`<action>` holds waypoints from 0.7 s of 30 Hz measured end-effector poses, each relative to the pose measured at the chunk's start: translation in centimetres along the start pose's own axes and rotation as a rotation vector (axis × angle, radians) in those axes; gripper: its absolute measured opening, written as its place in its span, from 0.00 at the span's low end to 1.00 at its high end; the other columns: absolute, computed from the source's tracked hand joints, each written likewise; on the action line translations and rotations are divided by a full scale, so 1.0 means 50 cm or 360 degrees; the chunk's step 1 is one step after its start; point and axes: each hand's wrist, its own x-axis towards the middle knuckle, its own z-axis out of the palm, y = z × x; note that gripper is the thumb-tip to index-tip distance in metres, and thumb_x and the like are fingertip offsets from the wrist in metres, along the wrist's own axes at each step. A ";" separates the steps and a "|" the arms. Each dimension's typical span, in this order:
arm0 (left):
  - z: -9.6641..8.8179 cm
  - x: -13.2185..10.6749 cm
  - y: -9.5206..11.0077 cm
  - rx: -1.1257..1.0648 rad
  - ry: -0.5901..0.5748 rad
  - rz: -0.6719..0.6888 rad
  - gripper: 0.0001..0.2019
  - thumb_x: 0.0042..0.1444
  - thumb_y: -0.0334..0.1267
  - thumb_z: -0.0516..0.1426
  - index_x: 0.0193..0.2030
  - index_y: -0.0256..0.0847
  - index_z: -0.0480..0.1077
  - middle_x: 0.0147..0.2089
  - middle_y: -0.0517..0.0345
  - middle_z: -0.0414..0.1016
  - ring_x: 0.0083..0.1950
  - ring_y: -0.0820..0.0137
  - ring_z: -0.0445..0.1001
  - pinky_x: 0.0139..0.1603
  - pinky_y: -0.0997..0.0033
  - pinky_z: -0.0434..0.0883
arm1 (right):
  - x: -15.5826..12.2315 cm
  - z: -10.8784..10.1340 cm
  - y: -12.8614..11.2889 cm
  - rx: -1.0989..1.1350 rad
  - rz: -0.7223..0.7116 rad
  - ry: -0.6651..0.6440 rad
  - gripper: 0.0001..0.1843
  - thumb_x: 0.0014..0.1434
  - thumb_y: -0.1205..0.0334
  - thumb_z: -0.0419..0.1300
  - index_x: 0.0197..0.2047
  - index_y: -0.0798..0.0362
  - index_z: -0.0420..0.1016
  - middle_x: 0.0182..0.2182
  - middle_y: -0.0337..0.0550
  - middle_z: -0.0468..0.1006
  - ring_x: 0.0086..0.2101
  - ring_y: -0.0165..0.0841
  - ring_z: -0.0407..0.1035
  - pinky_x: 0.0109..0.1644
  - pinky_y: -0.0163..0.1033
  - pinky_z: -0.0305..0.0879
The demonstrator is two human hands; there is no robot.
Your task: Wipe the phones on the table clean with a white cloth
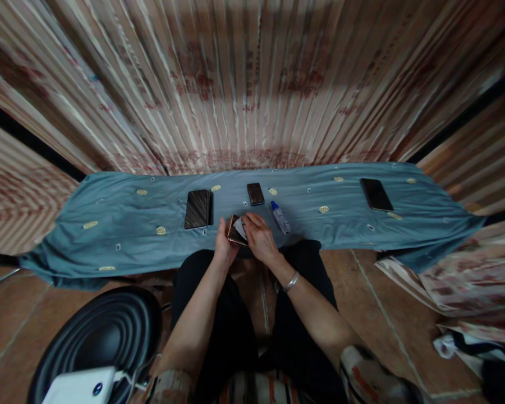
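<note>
Over the front edge of the cloth-covered table, my left hand grips a dark smartphone with a copper-coloured edge. My right hand pinches a small grey cloth and presses it against the phone's face. Part of the phone is hidden under the cloth and fingers. Just right of my right hand lies a clear bottle with a blue cap. Beyond my hands rests a small dark folded device. To the left is a larger dark device, seemingly a folding phone.
Another dark phone lies toward the right end of the blue-green tablecloth. Patterned curtains hang behind. At lower left, a round black stool bears a white power bank with a cable.
</note>
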 end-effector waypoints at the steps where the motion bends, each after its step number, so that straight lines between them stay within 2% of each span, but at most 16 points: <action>1: -0.002 0.001 0.003 0.0002 0.0005 0.0017 0.23 0.67 0.51 0.50 0.34 0.35 0.77 0.30 0.50 0.80 0.46 0.59 0.82 0.54 0.60 0.75 | -0.001 -0.001 0.002 -0.0006 0.0004 -0.0008 0.24 0.72 0.61 0.45 0.61 0.59 0.74 0.60 0.60 0.74 0.61 0.45 0.66 0.68 0.54 0.65; 9: 0.003 -0.004 -0.001 0.0039 0.0036 0.0016 0.22 0.67 0.50 0.51 0.33 0.35 0.77 0.29 0.51 0.80 0.44 0.61 0.82 0.51 0.63 0.76 | -0.002 -0.001 0.005 0.0039 0.0036 -0.0028 0.24 0.72 0.61 0.45 0.60 0.61 0.74 0.60 0.63 0.73 0.62 0.48 0.66 0.68 0.57 0.64; 15: 0.006 -0.004 -0.016 0.0025 -0.0015 -0.0001 0.17 0.64 0.47 0.57 0.33 0.36 0.76 0.33 0.52 0.81 0.48 0.62 0.81 0.52 0.66 0.75 | -0.001 0.012 -0.002 0.0106 0.0001 0.0011 0.23 0.71 0.61 0.46 0.62 0.56 0.73 0.60 0.57 0.74 0.62 0.44 0.66 0.69 0.57 0.63; 21: 0.011 -0.003 -0.019 -0.0051 0.0141 0.0022 0.16 0.66 0.44 0.55 0.32 0.38 0.76 0.30 0.57 0.79 0.42 0.68 0.81 0.52 0.70 0.74 | 0.002 0.014 -0.011 0.0130 -0.0039 -0.0038 0.23 0.72 0.57 0.49 0.62 0.56 0.73 0.60 0.56 0.74 0.62 0.43 0.66 0.69 0.54 0.63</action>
